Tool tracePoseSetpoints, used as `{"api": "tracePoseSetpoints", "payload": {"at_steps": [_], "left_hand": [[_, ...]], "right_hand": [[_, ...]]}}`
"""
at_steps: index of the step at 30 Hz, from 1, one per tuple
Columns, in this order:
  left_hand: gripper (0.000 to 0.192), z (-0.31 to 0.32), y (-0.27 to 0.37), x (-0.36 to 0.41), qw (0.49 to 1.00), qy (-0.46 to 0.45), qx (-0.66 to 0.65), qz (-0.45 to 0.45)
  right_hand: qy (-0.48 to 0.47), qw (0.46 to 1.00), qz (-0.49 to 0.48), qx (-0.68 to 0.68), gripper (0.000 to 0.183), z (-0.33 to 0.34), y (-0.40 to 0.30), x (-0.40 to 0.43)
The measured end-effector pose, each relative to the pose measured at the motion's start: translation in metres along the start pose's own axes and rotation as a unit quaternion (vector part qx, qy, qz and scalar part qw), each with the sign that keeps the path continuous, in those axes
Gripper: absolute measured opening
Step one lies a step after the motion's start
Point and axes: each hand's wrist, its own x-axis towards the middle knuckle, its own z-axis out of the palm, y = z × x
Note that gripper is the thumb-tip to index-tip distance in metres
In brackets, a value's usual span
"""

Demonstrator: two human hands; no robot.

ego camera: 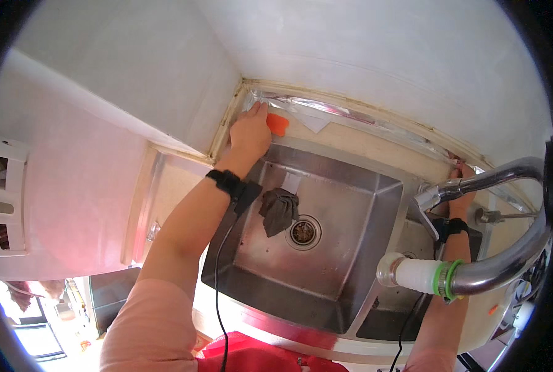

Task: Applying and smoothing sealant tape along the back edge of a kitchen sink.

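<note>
Along the seam between wall and counter behind the sink runs a strip of shiny foil tape [332, 108]. My left hand [253, 128] presses its fingertips on the tape's left end near the corner. Beside that hand, an orange plastic scraper [277, 124] shows, partly hidden; whether I grip it cannot be told. A white paper piece [316, 122] hangs from the tape. Behind the faucet, my right hand [462, 179] has its fingers at the tape farther right, partly hidden. A dark grey cloth [280, 210] lies in the steel sink [323, 269] beside the drain [304, 232].
A chrome faucet [499, 179] with a white flexible spout [418, 274] arches over the smaller basin [390, 321] at right. A metal fitting [488, 215] stands behind it. Black cables hang from both wrist straps. At left, a white holder [4, 195] is on the wall.
</note>
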Motion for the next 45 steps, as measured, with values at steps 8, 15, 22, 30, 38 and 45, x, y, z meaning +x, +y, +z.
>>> {"api": "tracePoseSetpoints", "payload": {"at_steps": [8,15,22,30,38,45], "left_hand": [[0.049,0.013,0.0,0.019,0.976,-0.136,0.12,-0.12],[0.043,0.0,-0.002,0.026,0.972,-0.18,0.131,-0.074],[0.039,0.01,-0.002,0.025,0.98,-0.108,0.165,-0.003],[0.034,0.006,0.001,0.021,0.99,-0.138,0.04,-0.005],[0.045,0.027,-0.009,0.008,0.998,-0.035,0.051,-0.028],[0.047,0.035,-0.011,0.003,1.0,0.023,-0.01,-0.005]], "right_hand": [[-0.003,0.998,-0.058,-0.021,0.038,-0.004,-0.01,0.001],[0.046,0.995,-0.072,-0.043,0.013,0.005,0.008,-0.001],[-0.007,0.995,-0.065,-0.07,0.013,0.006,0.022,0.0],[0.002,0.999,-0.001,0.046,0.017,0.006,0.018,-0.001],[-0.008,0.999,-0.017,-0.04,0.02,0.003,0.004,0.0],[0.037,0.997,-0.044,-0.053,0.019,0.007,0.014,-0.003]]}}
